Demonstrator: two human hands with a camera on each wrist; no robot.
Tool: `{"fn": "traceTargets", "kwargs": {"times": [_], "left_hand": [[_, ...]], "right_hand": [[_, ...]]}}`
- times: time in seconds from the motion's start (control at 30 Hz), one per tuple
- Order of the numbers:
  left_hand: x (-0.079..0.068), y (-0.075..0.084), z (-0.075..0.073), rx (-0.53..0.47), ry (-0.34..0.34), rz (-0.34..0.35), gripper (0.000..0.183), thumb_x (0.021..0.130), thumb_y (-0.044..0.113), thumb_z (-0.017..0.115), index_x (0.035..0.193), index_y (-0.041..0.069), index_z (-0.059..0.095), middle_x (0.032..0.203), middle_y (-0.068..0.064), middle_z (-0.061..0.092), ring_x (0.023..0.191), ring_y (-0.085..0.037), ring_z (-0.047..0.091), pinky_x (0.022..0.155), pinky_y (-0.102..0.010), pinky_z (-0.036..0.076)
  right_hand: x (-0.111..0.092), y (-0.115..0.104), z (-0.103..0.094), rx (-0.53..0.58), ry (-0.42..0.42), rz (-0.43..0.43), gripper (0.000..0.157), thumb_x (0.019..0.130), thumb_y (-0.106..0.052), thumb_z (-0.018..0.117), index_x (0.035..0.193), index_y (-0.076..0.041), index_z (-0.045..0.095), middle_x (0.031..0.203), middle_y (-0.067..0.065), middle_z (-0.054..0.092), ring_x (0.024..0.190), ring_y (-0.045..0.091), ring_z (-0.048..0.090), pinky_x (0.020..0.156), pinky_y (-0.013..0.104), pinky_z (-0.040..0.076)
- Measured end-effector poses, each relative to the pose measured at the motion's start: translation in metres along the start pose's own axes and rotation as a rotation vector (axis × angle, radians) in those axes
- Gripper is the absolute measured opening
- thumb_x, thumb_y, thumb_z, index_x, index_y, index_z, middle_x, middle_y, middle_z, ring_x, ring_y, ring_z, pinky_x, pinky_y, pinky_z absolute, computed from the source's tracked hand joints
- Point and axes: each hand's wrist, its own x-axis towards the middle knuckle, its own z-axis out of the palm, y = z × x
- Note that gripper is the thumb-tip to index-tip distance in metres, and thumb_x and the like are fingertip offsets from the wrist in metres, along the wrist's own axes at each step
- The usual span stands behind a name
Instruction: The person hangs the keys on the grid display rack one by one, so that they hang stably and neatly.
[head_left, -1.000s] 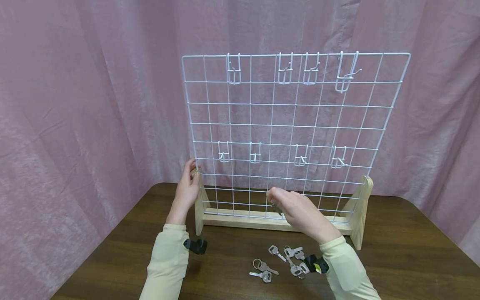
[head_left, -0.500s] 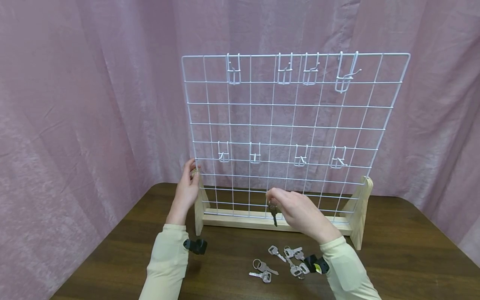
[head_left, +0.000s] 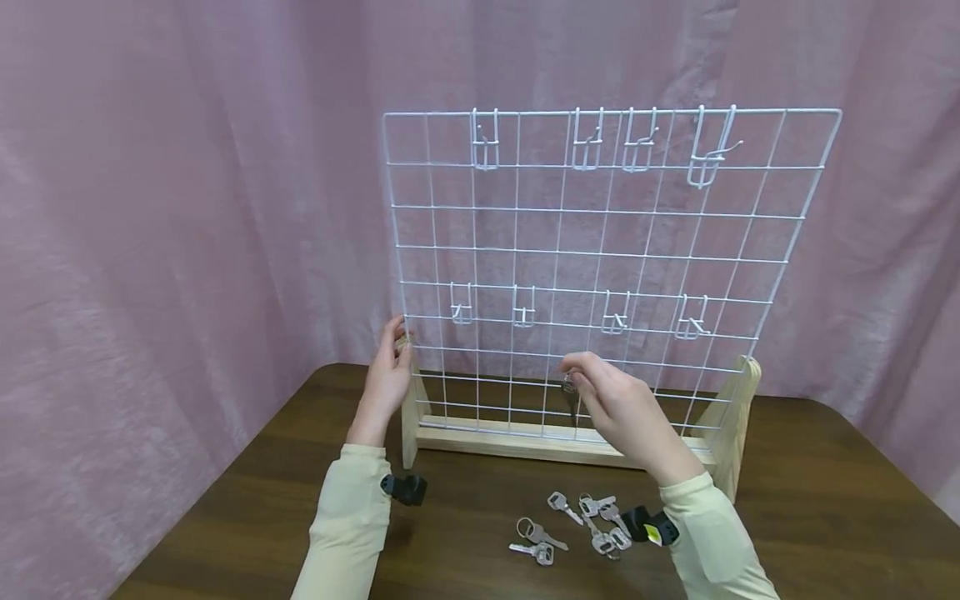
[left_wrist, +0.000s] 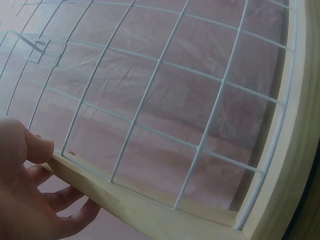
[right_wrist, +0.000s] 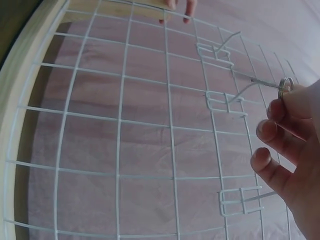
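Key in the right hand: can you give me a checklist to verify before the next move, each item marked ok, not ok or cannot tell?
1. Right hand has the key ring pinched: ok, the key sticks out free of the fingers.
2. Left hand grips the left upright: ok, thumb and fingers are on opposite sides.
3. Lower hooks free: ok, nothing hangs on any of the four.
4. Key ring on a hook: not ok, it is in the fingers.
5. Key clear of the grid wires: cannot tell, the views overlap them.
6. Loose keys clear of the base bar: ok, they lie in front.
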Motion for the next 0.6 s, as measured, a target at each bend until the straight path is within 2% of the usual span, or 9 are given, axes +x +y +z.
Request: {"fn": "traceTargets", "kwargs": {"times": [0.1, 0.27, 0.4, 0.6], "left_hand": [[-0.002, 0.001, 0.0, 0.001, 0.001, -0.009, 0.049, 0.102, 0.005, 0.039, 0.149, 0.01, 0.028, 0.148, -0.024, 0.037, 0.136, -0.041, 0.041, 0.114, -0.051, 0.035], [-0.002, 0.0, 0.0, 0.008, 0.0, -0.013, 0.048, 0.102, 0.006, 0.04, 0.149, 0.011, 0.029, 0.148, -0.025, 0.038, 0.134, -0.042, 0.043, 0.112, -0.053, 0.036], [-0.003, 0.0, -0.001, 0.007, 0.003, -0.012, 0.047, 0.102, 0.006, 0.039, 0.148, 0.011, 0.03, 0.148, -0.025, 0.039, 0.134, -0.043, 0.043, 0.111, -0.053, 0.037], [-0.003, 0.003, -0.002, 0.003, 0.0, -0.02, 0.047, 0.103, 0.009, 0.039, 0.149, 0.012, 0.03, 0.149, -0.023, 0.038, 0.136, -0.041, 0.041, 0.113, -0.052, 0.035]], "right_hand": [[0.004, 0.0, -0.004, 0.018, 0.034, 0.03, 0.02, 0.089, 0.004, 0.062, 0.106, -0.007, 0.06, 0.089, 0.001, 0.066, 0.064, 0.004, 0.051, 0.057, 0.024, 0.048], [0.017, -0.001, -0.005, 0.023, 0.029, 0.032, 0.016, 0.091, 0.001, 0.06, 0.104, -0.007, 0.061, 0.081, -0.001, 0.06, 0.061, 0.003, 0.045, 0.053, 0.021, 0.042], [0.034, -0.002, -0.007, 0.008, 0.012, -0.043, 0.015, 0.091, 0.0, 0.059, 0.105, -0.005, 0.061, 0.084, 0.002, 0.065, 0.06, 0.005, 0.046, 0.053, 0.022, 0.043], [0.069, -0.007, -0.016, -0.031, 0.014, -0.17, 0.013, 0.092, -0.003, 0.059, 0.104, -0.005, 0.062, 0.094, 0.006, 0.07, 0.068, 0.012, 0.061, 0.059, 0.031, 0.053]]}}
